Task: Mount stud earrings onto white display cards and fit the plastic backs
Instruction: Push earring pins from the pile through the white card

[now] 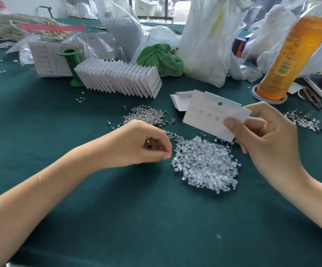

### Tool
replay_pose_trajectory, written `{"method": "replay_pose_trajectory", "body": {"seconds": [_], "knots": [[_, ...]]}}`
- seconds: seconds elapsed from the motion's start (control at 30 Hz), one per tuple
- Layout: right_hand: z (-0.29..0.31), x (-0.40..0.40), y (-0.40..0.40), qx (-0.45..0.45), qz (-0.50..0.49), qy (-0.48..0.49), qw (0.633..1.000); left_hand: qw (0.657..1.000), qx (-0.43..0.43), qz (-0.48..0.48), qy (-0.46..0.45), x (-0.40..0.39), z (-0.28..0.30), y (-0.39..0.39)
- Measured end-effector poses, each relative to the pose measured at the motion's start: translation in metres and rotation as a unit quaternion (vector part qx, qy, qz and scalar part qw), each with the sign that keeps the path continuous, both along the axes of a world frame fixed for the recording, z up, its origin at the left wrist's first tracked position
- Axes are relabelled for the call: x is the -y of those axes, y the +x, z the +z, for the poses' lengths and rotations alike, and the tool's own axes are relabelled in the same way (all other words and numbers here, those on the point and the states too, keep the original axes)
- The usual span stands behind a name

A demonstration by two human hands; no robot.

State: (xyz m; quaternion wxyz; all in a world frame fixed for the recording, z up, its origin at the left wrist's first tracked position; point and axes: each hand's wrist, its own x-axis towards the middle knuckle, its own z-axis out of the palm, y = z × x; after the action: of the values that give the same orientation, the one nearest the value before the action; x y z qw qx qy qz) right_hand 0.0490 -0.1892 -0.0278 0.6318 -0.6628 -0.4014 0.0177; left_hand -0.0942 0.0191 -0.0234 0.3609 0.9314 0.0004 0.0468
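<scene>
Right hand (267,139): grips display card (212,116), four studs mounted.
Left hand (146,145): fingers curled, pinch contents indiscernible, beside plastic backs pile (204,162).
Hands: apart.

The right hand (266,137) pinches a white display card (212,116) carrying four stud earrings above a heap of clear plastic backs (206,164) on the green tablecloth (137,218). The left hand (146,143), fingers curled, hovers beside a pile of loose studs (146,114). A fanned row of finished cards (117,78) stands behind.
</scene>
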Motion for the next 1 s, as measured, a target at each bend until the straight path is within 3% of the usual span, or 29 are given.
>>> {"method": "replay_pose_trajectory", "body": {"seconds": [0.1, 0.2, 0.3, 0.5, 0.7, 1.0], "knots": [[-0.002, 0.002, -0.004, 0.191, -0.005, 0.009, 0.981, 0.992, 0.044, 0.088, -0.079, -0.005, 0.003, 0.004], [-0.009, 0.002, -0.003, 0.465, 0.020, -0.007, 0.885, 0.972, 0.087, 0.148, -0.162, -0.007, 0.008, 0.006], [-0.011, -0.002, -0.003, 0.590, 0.042, -0.024, 0.806, 0.945, 0.091, 0.170, -0.262, -0.001, 0.014, 0.006], [-0.011, -0.004, -0.005, 0.674, 0.015, -0.026, 0.738, 0.955, 0.043, 0.110, -0.273, 0.030, 0.026, 0.014], [-0.012, -0.003, 0.000, 0.669, -0.003, -0.029, 0.743, 0.971, -0.014, 0.066, -0.230, 0.044, 0.037, 0.032], [-0.014, -0.004, 0.000, 0.660, -0.021, -0.072, 0.748, 0.965, -0.010, 0.056, -0.257, 0.041, 0.018, 0.025]]}}
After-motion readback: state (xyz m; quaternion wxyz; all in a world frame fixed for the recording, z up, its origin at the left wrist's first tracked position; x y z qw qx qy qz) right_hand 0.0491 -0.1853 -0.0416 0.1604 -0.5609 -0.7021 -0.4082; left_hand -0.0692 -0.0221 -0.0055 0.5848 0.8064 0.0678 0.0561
